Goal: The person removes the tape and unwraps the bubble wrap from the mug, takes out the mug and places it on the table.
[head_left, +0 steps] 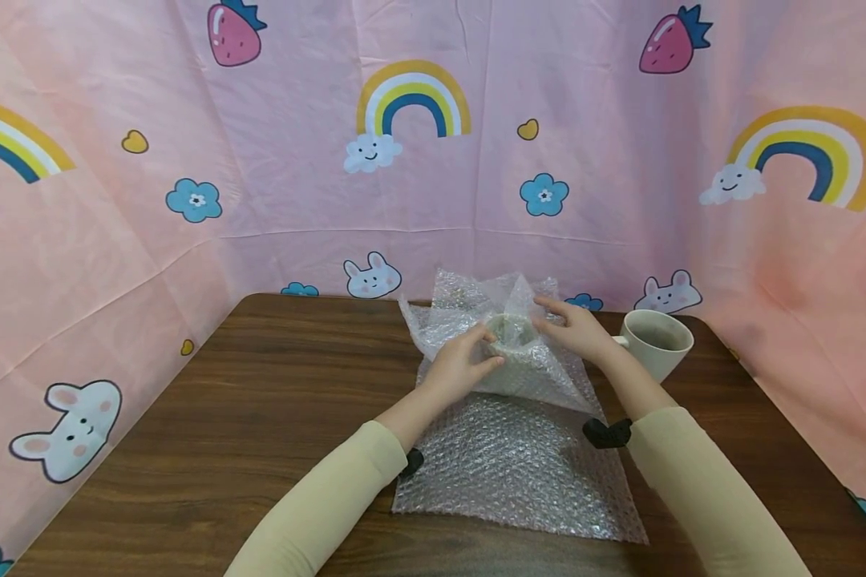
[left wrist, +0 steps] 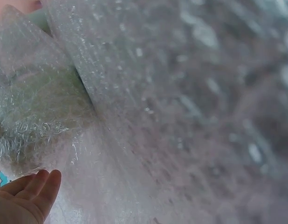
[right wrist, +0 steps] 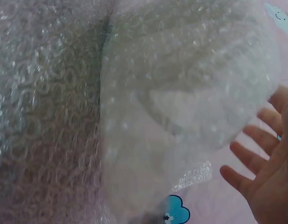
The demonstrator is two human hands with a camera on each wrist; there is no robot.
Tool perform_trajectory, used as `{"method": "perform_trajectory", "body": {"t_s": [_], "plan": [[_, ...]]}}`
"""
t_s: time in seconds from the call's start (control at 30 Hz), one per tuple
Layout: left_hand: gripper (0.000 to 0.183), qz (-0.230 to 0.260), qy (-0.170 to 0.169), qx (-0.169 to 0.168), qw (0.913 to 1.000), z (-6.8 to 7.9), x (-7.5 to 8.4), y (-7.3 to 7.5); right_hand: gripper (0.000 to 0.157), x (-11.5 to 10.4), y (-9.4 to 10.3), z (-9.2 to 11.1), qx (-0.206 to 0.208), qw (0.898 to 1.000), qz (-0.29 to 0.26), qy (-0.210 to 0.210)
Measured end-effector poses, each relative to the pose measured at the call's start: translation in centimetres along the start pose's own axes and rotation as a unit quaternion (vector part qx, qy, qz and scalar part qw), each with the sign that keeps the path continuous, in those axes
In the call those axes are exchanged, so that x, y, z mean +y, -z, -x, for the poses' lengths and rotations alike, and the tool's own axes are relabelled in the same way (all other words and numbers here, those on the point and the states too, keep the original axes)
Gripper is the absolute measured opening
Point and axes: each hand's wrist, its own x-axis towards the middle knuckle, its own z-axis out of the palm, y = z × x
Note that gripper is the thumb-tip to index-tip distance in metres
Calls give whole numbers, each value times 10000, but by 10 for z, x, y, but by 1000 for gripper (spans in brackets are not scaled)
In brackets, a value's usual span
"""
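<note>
In the head view a pale mug (head_left: 512, 328) stands wrapped in bubble wrap (head_left: 520, 465), its round rim showing through the folds. My left hand (head_left: 456, 369) touches the wrap at the mug's left side, and the left wrist view shows its fingers (left wrist: 47, 193) extended against the plastic. On the other side, my right hand (head_left: 576, 327) is at the raised wrap edge. The right wrist view shows those fingers (right wrist: 261, 140) spread, some near or touching the film. A handle-like outline (right wrist: 158, 114) shows dimly through the wrap there. The mug's base is hidden.
A second, unwrapped cream mug (head_left: 657, 344) stands right of the wrap, close to my right forearm, its handle pointing left. The wrap lies across the dark wooden table (head_left: 274, 385). A printed pink curtain (head_left: 433, 192) encloses the table's back and sides.
</note>
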Motion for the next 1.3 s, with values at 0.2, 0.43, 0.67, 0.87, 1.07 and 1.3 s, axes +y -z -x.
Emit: {"method": "perform_trajectory", "body": {"t_s": [0.2, 0.43, 0.67, 0.87, 1.07, 1.3], "plan": [[31, 290, 187, -184, 9992, -1, 2, 4, 50, 1, 1, 7, -200, 9991, -271, 272], [25, 564, 190, -83, 9982, -5, 0, 8, 49, -11, 3, 14, -367, 9966, -700, 225], [23, 552, 194, 301, 9978, -6, 3, 10, 51, 0, -1, 9, -437, 9960, -768, 96], [22, 512, 329, 708, 9956, -6, 6, 11, 50, 0, -2, 9, -406, 9966, -720, 78], [26, 407, 271, 975, 9940, -8, 9, 12, 50, -1, -1, 10, -405, 9970, -664, 13], [41, 384, 335, 653, 9966, -17, 7, 21, 50, -1, 0, 11, -472, 9961, -744, -32]]}}
